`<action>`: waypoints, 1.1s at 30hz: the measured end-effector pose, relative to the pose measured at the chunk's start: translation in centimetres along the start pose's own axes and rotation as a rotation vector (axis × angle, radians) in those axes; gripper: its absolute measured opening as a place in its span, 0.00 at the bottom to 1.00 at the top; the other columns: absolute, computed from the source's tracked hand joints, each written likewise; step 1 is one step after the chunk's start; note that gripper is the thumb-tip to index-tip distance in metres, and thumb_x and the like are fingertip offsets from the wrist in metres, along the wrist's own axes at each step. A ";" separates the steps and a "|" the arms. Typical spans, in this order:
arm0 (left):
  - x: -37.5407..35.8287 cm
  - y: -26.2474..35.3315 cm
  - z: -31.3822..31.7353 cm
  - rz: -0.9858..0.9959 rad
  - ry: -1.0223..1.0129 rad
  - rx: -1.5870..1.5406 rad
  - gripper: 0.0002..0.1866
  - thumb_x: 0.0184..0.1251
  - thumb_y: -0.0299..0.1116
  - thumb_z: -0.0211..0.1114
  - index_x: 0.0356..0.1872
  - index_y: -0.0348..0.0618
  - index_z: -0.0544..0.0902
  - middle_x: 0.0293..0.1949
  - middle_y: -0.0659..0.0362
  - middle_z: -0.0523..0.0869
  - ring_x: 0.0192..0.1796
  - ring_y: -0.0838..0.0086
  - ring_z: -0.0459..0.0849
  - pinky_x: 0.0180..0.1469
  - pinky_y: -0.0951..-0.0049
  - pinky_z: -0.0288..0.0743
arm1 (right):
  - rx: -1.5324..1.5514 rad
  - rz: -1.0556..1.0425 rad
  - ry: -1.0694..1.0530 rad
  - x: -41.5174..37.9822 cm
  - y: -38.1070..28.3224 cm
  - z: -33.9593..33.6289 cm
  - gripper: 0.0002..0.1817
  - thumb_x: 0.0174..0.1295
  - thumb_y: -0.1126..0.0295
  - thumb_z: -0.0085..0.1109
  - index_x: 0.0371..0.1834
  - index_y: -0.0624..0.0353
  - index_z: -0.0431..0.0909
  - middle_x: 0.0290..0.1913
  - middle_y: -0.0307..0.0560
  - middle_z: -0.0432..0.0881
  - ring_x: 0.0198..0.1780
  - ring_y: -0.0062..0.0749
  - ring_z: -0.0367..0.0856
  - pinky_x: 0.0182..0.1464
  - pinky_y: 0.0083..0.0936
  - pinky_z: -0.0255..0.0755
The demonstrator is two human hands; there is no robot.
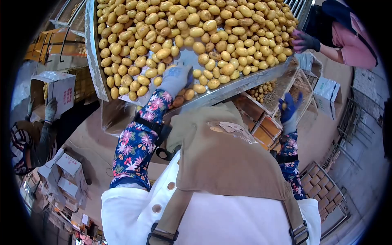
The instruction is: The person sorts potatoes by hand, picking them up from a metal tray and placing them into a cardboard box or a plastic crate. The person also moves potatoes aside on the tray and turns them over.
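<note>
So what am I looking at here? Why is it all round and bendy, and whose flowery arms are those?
The picture comes from a small camera worn on a person's head, looking down, so you see their own body: a white top and a brown apron. The lens bends everything into a circle.

The flowery sleeves are theirs. The left hand, in a grey-blue glove, reaches onto a big metal sorting tray heaped with yellow potatoes and rests among them. The right hand, in a blue glove, is lower, over crates of potatoes beside the tray, and seems to hold something small and yellow, maybe a potato.

Other people work nearby: one in pink with a dark-gloved hand at the tray's far edge, and another on the left holding a white cardboard box.
</note>
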State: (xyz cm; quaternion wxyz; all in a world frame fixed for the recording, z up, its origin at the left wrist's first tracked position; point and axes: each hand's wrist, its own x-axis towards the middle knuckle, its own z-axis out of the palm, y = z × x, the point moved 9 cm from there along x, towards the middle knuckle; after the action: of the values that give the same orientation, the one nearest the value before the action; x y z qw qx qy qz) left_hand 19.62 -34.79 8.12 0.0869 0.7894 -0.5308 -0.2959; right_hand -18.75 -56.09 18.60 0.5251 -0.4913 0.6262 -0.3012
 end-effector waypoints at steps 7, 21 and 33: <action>-7.5 8.3 -12.2 0.183 0.004 -0.257 0.23 0.69 0.43 0.62 0.63 0.52 0.77 0.62 0.49 0.77 0.51 0.49 0.84 0.52 0.57 0.78 | -1.027 -0.726 -0.909 -6.8 2.6 28.3 0.22 0.66 0.62 0.56 0.63 0.53 0.75 0.49 0.63 0.81 0.48 0.50 0.84 0.51 0.38 0.76; -21.0 26.9 -27.4 0.906 0.321 0.476 0.13 0.63 0.42 0.61 0.39 0.43 0.82 0.36 0.54 0.83 0.37 0.63 0.84 0.39 0.62 0.78 | -1.504 -0.500 -0.873 -5.8 1.2 29.9 0.21 0.64 0.59 0.57 0.57 0.56 0.73 0.52 0.57 0.83 0.53 0.53 0.83 0.54 0.47 0.75; -9.5 7.4 -18.5 0.237 0.413 -0.060 0.18 0.62 0.27 0.58 0.54 0.43 0.77 0.31 0.50 0.81 0.36 0.53 0.86 0.37 0.57 0.80 | -1.135 -0.715 -1.221 -8.3 4.0 32.9 0.24 0.63 0.58 0.56 0.60 0.56 0.75 0.54 0.56 0.82 0.55 0.52 0.81 0.58 0.46 0.73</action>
State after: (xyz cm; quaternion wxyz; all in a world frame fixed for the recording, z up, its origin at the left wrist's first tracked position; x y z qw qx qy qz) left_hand 21.67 -32.73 29.98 0.2512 0.7624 -0.5817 -0.1313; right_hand 11.11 -42.48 9.28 0.3200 -0.9157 0.1035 0.2202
